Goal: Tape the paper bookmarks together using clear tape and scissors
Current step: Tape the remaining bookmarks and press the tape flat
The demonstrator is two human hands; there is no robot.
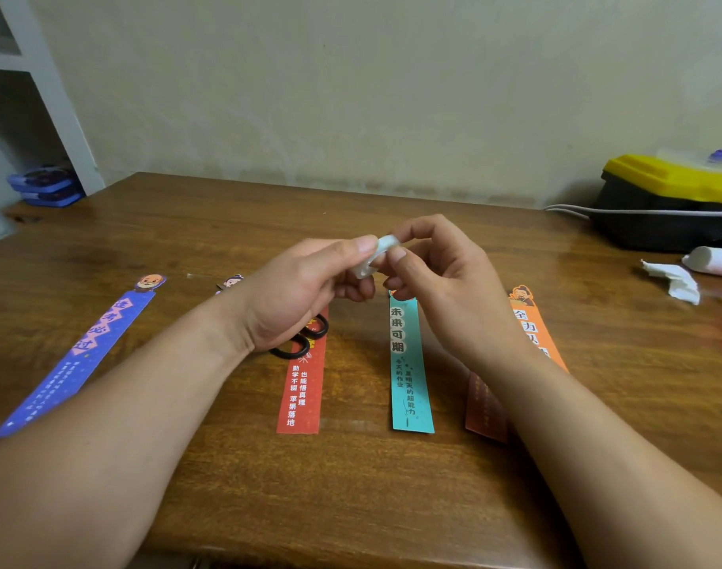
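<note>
Above the middle of the wooden table (228, 466), my left hand (302, 289) grips a small roll of clear tape (378, 254). My right hand (441, 277) pinches the roll's edge with thumb and forefinger. Several paper bookmarks lie side by side below: a blue one (76, 359) at the left, a red one (304, 388), a teal one (408, 371), a dark red one (484, 408) and an orange one (530, 322), the last two partly hidden by my right forearm. The black handles of the scissors (306, 340) show under my left hand, on the red bookmark.
A yellow and black toolbox (671, 199) stands at the back right with a grey cable (569, 209) in front of it. Crumpled white paper (675, 281) and a white roll (716, 260) lie at the right edge. Blue boxes (45, 186) sit by a white shelf at the left.
</note>
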